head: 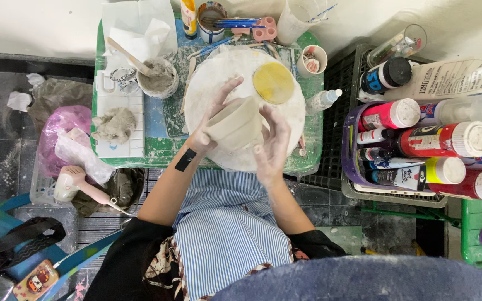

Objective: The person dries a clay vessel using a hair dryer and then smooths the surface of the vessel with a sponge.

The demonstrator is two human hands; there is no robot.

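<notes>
While a pale clay bowl [234,124] is cupped over the white round board [207,83] near the front edge of the small green table [157,147], it is gripped from the side by the left hand [214,114], fingers curled around its wall. The right hand [273,144] is held open and flat against the bowl's other side. A yellow disc [273,82] lies on the board's far part; a lump of grey clay [115,125] rests toward the left edge. Paint bottles [447,139] are crowded in a basket beside the table, above a dark, spattered floor [1,150].
</notes>
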